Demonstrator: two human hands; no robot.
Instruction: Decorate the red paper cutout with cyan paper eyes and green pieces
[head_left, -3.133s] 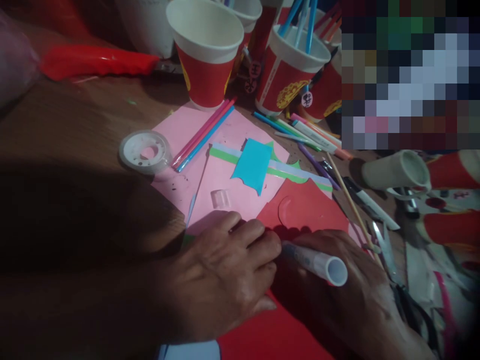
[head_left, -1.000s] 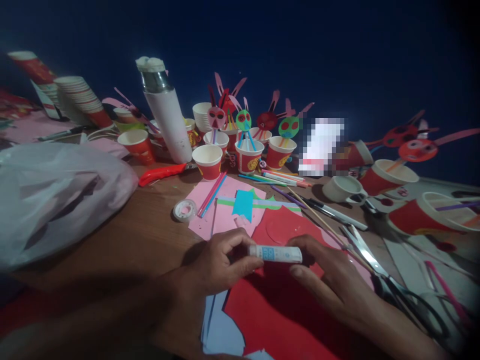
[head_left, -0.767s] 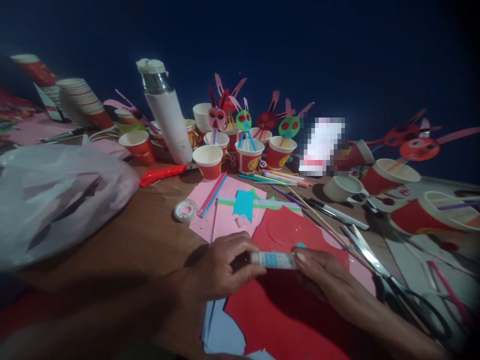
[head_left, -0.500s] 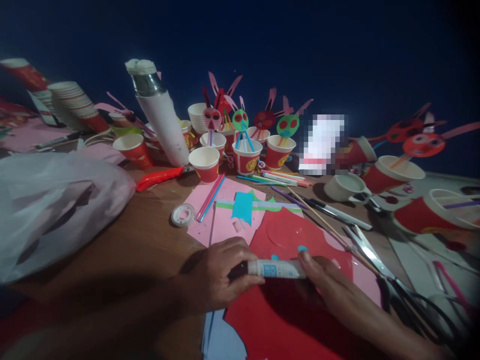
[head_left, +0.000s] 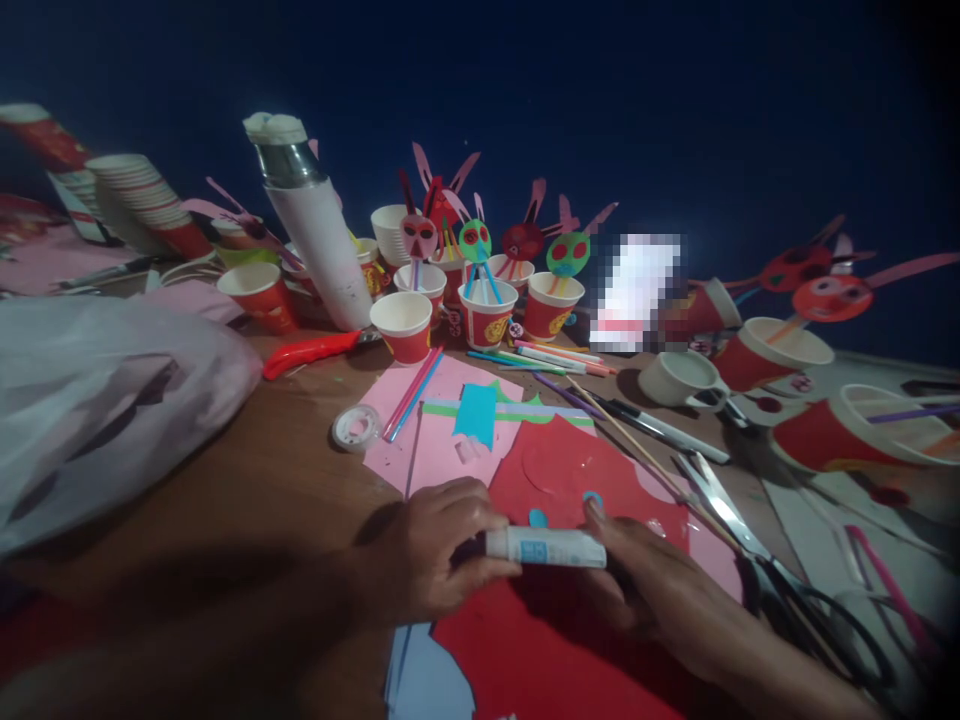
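Observation:
My left hand [head_left: 450,545] is closed around the left end of a white glue stick [head_left: 551,547] with a blue label. At its other end, my right hand [head_left: 637,570] has its thumb above and curled fingers below and behind the tube. A small blue paper circle [head_left: 592,498] shows at my right thumb's tip; whether the thumb touches it is unclear. Another blue circle [head_left: 538,518] lies just beyond the glue stick. Beneath both hands is a large red paper sheet [head_left: 517,640], with pink paper [head_left: 390,465] partly under it.
Black-handled scissors [head_left: 739,530] lie open at right, near a marker [head_left: 667,430] and a wooden skewer [head_left: 630,435]. Clear tape [head_left: 356,428] sits left. Behind stand paper cups [head_left: 401,325] with paper faces on straws and a tall flask [head_left: 319,240]. A plastic bag [head_left: 112,400] covers the left side.
The view has shifted slightly, so most things sit a little further left. The glue stick's right end shows more from beside my right thumb. Both hands keep nearly the same pose.

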